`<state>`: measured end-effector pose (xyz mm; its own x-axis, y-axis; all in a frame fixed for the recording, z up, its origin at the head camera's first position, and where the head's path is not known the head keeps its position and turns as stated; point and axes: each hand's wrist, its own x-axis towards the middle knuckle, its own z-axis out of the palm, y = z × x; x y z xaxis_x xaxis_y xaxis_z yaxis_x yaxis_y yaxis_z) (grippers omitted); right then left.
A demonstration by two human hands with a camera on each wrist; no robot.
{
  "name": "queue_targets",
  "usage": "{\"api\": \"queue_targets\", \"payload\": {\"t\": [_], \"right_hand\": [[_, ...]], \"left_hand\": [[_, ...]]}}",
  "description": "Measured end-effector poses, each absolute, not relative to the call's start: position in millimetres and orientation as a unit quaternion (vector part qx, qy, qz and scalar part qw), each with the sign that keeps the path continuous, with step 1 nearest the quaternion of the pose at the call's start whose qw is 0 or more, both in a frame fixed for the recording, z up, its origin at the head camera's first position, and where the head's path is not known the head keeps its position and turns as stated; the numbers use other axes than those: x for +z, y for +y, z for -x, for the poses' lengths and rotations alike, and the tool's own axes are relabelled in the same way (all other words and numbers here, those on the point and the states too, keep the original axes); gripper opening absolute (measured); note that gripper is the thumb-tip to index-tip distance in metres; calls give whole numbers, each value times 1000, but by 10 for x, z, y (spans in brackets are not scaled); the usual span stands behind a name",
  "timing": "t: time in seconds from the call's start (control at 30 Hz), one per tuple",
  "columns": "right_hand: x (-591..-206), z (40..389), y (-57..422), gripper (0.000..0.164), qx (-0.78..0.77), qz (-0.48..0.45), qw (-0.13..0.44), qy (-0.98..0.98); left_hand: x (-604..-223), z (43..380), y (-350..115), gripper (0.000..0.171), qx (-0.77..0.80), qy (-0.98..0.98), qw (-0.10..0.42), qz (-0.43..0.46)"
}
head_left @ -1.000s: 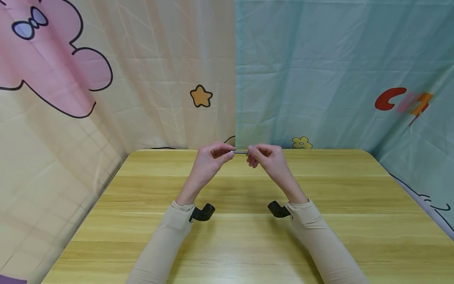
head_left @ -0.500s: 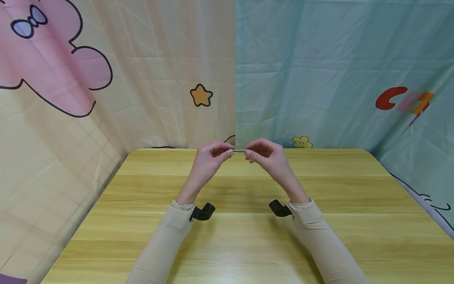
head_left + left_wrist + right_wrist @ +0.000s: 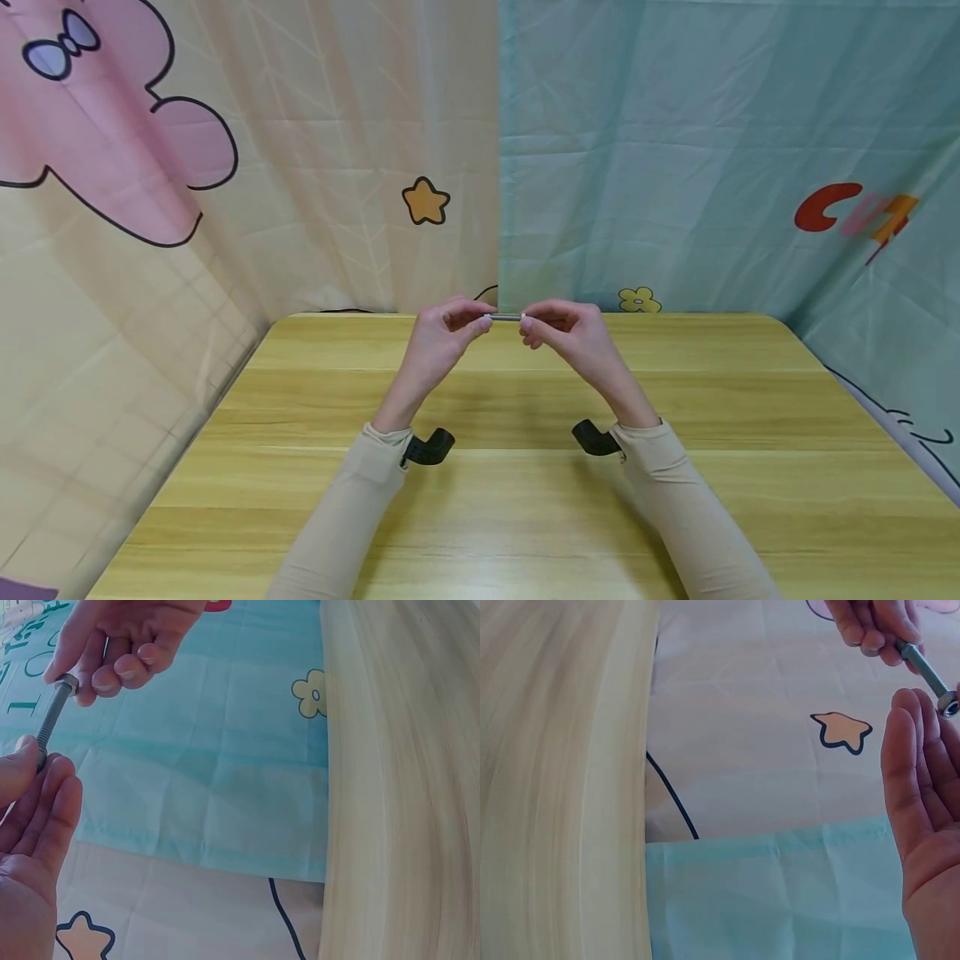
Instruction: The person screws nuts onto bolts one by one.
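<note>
A metal bolt (image 3: 506, 317) is held level between the hands, above the far part of the table. My left hand (image 3: 444, 335) pinches its left end between thumb and fingers. A hex nut (image 3: 68, 682) sits around the bolt's other end in the left wrist view. My right hand (image 3: 576, 333) has its thumb and index fingertip at this nut, pinching it. The threaded shank (image 3: 52, 718) shows between the two hands. In the right wrist view the nut (image 3: 949, 705) shows its open face near the right edge, and the thumb there is mostly cut off.
A wooden table (image 3: 480, 517) lies beneath both arms. Printed curtains (image 3: 360, 150) stand right behind its far edge and along both sides. Black wrist mounts (image 3: 430, 447) stick out inward from the sleeves.
The right fingers spread at the nut half a second ago and have come back together on it, the wrist shifting slightly outward. My left hand has stayed nearly still with the bolt.
</note>
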<state>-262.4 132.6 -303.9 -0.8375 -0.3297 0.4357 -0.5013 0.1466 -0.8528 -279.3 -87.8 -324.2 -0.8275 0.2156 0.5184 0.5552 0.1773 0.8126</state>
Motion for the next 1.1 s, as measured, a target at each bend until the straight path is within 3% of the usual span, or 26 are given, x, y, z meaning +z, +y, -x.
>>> {"api": "queue_targets", "payload": {"t": [0.63,1.1], "right_hand": [[-3024,2607,1295,28,592,-304,103,-739],[-3049,2623,1304,21,594,-313,105,-733]], "left_hand": [[-3250,2804,-855,14,-594,-743,160,263],[-3251,2791,-847,16,-607,-735,158,255]]}}
